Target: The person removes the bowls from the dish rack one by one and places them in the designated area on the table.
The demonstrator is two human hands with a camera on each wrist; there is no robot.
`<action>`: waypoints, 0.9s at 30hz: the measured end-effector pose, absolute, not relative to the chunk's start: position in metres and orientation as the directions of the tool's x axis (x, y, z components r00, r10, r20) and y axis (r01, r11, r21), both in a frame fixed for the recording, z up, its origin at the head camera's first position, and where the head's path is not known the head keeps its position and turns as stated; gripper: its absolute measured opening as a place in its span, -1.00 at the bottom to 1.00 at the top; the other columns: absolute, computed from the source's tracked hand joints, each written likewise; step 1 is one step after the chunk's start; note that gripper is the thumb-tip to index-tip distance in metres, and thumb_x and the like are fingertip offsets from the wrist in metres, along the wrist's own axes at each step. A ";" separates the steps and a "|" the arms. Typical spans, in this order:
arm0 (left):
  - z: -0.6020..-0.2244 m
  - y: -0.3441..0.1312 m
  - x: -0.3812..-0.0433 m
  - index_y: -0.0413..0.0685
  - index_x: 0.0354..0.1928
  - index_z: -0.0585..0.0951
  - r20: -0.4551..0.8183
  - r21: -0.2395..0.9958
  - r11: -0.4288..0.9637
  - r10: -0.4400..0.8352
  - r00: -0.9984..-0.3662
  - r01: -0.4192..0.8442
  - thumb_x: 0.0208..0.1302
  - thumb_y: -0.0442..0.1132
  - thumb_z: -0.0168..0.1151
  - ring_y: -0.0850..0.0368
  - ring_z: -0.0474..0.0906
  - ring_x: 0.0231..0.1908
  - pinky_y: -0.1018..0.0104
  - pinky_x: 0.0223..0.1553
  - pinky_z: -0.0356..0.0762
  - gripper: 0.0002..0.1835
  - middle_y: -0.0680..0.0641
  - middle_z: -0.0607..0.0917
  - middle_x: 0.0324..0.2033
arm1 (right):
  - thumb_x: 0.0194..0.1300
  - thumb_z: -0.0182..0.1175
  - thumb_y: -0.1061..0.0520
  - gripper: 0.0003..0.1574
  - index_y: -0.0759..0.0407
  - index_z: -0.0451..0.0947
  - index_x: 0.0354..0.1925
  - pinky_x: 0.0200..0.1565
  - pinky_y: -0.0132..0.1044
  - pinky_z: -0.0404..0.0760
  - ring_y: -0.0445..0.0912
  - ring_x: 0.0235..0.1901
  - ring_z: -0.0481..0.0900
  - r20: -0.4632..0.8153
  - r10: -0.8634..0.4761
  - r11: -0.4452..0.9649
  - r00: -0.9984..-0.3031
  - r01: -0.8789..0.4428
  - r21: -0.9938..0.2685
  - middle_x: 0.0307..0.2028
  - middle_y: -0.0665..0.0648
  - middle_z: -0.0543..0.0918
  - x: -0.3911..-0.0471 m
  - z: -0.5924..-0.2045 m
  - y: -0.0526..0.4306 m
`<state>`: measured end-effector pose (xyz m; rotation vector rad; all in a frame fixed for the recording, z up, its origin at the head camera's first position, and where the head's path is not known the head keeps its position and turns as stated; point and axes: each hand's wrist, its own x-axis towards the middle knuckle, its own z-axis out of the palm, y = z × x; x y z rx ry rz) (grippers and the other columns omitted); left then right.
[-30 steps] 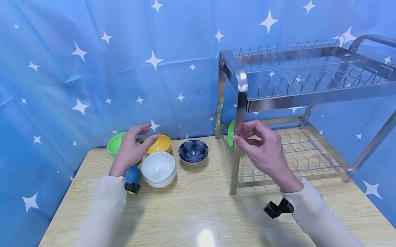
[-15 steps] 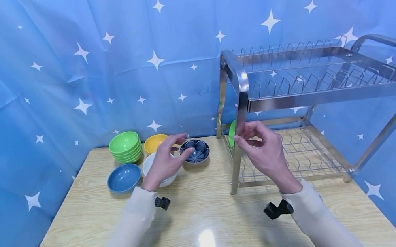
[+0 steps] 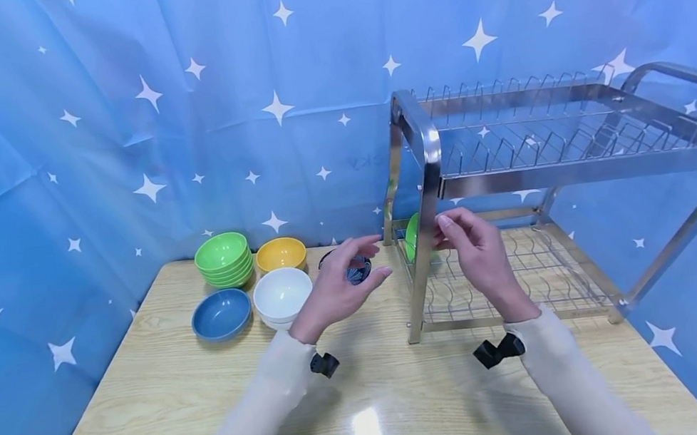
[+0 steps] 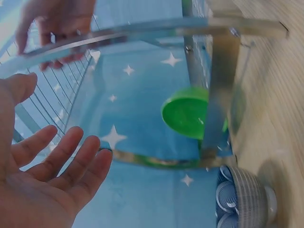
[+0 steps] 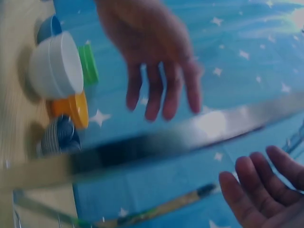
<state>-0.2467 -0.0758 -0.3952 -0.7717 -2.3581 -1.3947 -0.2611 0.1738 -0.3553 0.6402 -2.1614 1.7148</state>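
Observation:
My left hand [image 3: 340,286] hangs over the table with fingers apart, holding nothing. It partly covers a dark blue patterned bowl [image 3: 358,272] in the head view. My right hand [image 3: 478,253] is beside the left front post of the metal dish rack [image 3: 425,266], its fingers loosely bent around nothing. A green bowl [image 4: 183,116] stands tilted on its side at the left end of the rack's lower shelf, partly hidden by the post. In the right wrist view, the right hand's fingers [image 5: 254,185] are relaxed and apart from the post.
Stacked green bowls [image 3: 223,260], a yellow bowl [image 3: 280,254], stacked white bowls [image 3: 283,295] and a blue bowl [image 3: 222,315] stand at the table's back left. The rack's upper tier [image 3: 563,173] overhangs its lower shelf. A starry blue curtain [image 3: 214,118] hangs behind.
My left hand has moved right, from over the green and yellow bowls to the dark blue bowl, uncovering the blue bowl. My right hand has drawn slightly right, its thumb leaving the post.

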 end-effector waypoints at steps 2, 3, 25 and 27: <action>-0.391 -0.070 -0.244 0.04 0.37 0.49 0.509 0.714 0.373 0.305 -0.805 0.593 0.39 -0.09 0.36 0.07 0.60 0.12 0.09 0.15 0.68 -0.45 0.01 0.66 0.05 | 0.61 0.04 -0.01 -0.58 0.34 0.57 0.02 -0.11 -0.37 0.75 -0.13 -0.23 0.72 0.486 -0.158 0.254 -0.860 -0.511 -0.821 -0.21 0.17 0.68 -0.267 -0.357 0.178; -0.389 -0.068 -0.243 0.03 0.37 0.49 0.516 0.714 0.358 0.310 -0.798 0.601 0.40 -0.10 0.35 0.04 0.60 0.12 0.10 0.14 0.68 -0.46 0.00 0.66 0.05 | 0.60 0.06 -0.03 -0.58 0.32 0.57 0.04 -0.10 -0.39 0.75 -0.11 -0.21 0.72 0.477 -0.160 0.293 -0.864 -0.503 -0.813 -0.18 0.21 0.68 -0.269 -0.358 0.179; -0.349 -0.023 -0.243 -0.14 0.33 0.52 0.703 0.643 0.156 0.269 -0.658 0.750 0.40 -0.26 0.34 0.09 0.68 -0.04 0.41 -0.02 0.72 -0.50 -0.13 0.70 -0.08 | 0.45 0.19 -0.19 0.01 0.17 0.02 0.60 0.31 0.29 0.48 0.36 0.40 0.35 0.140 -0.239 0.705 -0.961 -0.271 -0.655 0.49 0.39 0.26 -0.357 -0.395 0.207; -0.347 -0.021 -0.243 -0.16 0.29 0.54 0.713 0.637 0.158 0.251 -0.655 0.754 0.39 -0.27 0.34 0.11 0.68 -0.07 0.41 -0.06 0.73 -0.54 -0.13 0.71 -0.10 | 0.44 0.17 -0.23 0.04 0.17 0.00 0.61 0.29 0.30 0.50 0.36 0.41 0.35 0.091 -0.239 0.710 -0.967 -0.238 -0.663 0.49 0.42 0.26 -0.365 -0.399 0.207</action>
